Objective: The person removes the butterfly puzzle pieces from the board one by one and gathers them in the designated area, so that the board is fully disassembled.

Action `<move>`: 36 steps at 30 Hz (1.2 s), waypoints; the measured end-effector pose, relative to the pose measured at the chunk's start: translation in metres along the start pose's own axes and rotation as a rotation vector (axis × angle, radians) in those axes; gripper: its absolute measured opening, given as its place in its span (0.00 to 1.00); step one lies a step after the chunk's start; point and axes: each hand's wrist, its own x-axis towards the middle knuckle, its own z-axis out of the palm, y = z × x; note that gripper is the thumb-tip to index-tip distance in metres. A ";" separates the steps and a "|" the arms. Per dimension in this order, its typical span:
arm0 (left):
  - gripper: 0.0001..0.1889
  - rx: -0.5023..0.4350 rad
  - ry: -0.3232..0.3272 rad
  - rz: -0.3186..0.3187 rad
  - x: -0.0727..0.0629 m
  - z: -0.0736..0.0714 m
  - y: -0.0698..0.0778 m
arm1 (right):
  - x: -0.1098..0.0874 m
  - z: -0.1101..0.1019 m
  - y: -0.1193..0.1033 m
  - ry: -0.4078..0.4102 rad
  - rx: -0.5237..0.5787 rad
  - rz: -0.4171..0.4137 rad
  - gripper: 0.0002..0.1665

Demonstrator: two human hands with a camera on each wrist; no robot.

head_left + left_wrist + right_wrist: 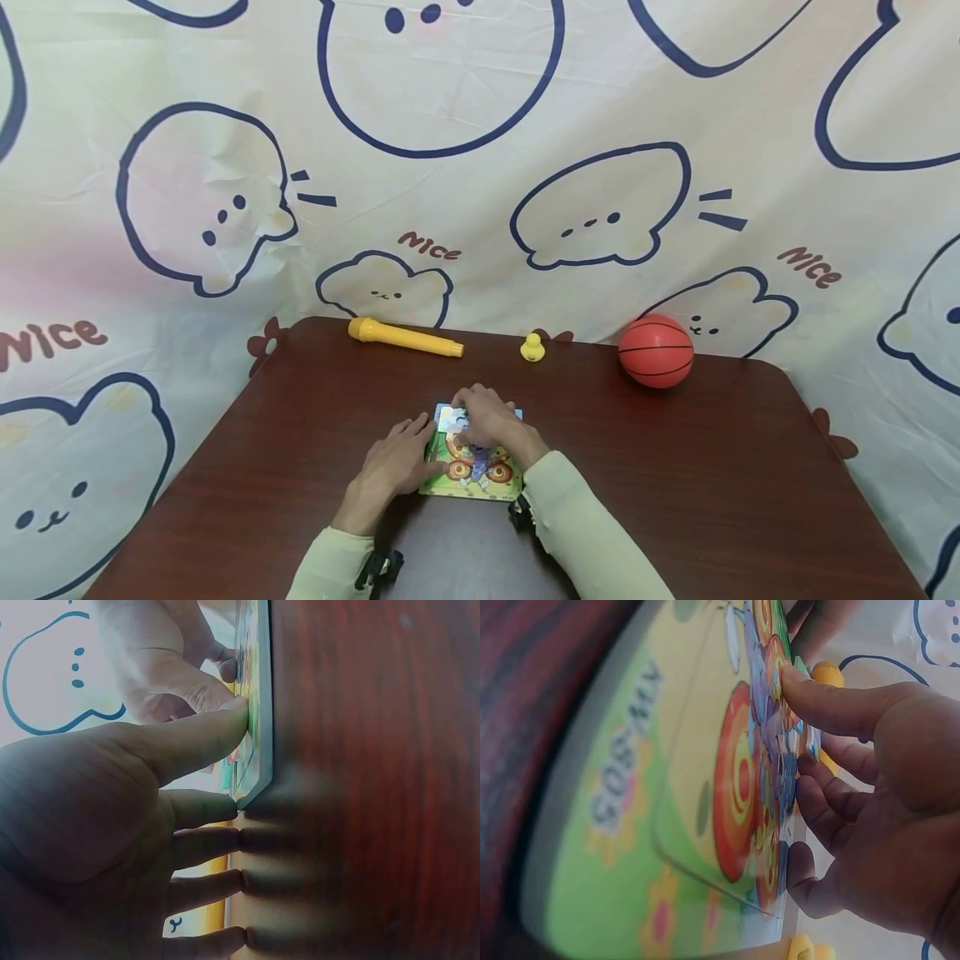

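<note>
A flat cartoon jigsaw puzzle board (480,492) lies on the dark wooden table, its green lower border printed with flowers and lettering (626,776). My left hand (397,462) is at its left side. The left thumb (217,731) presses on the board's edge, and the other fingers (206,889) stretch out with their tips on the table. Over the upper part of the board, my right hand (491,421) bends its fingers and pinches a glossy puzzle piece (452,419) that is tilted up at the upper left corner. The fingers partly hide the piece.
Along the table's back edge lie a yellow microphone-shaped toy (405,337), a small yellow rubber duck (532,347) and a red toy basketball (656,351). A cartoon-printed cloth (480,200) hangs behind the table (712,467).
</note>
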 end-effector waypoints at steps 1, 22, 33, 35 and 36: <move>0.41 0.000 0.000 0.001 0.000 0.000 0.000 | 0.000 0.000 0.001 0.002 0.001 -0.003 0.30; 0.40 -0.006 -0.012 0.012 -0.001 0.000 -0.001 | -0.004 0.009 0.006 0.134 -0.020 -0.042 0.26; 0.41 0.012 -0.015 0.011 0.000 -0.002 -0.001 | -0.015 -0.003 0.020 0.169 0.097 -0.064 0.27; 0.41 0.013 -0.015 0.012 0.000 -0.001 -0.001 | -0.018 -0.005 0.023 0.176 0.113 -0.065 0.27; 0.41 0.010 -0.016 0.011 0.000 -0.001 -0.001 | -0.020 -0.007 0.025 0.178 0.119 -0.064 0.27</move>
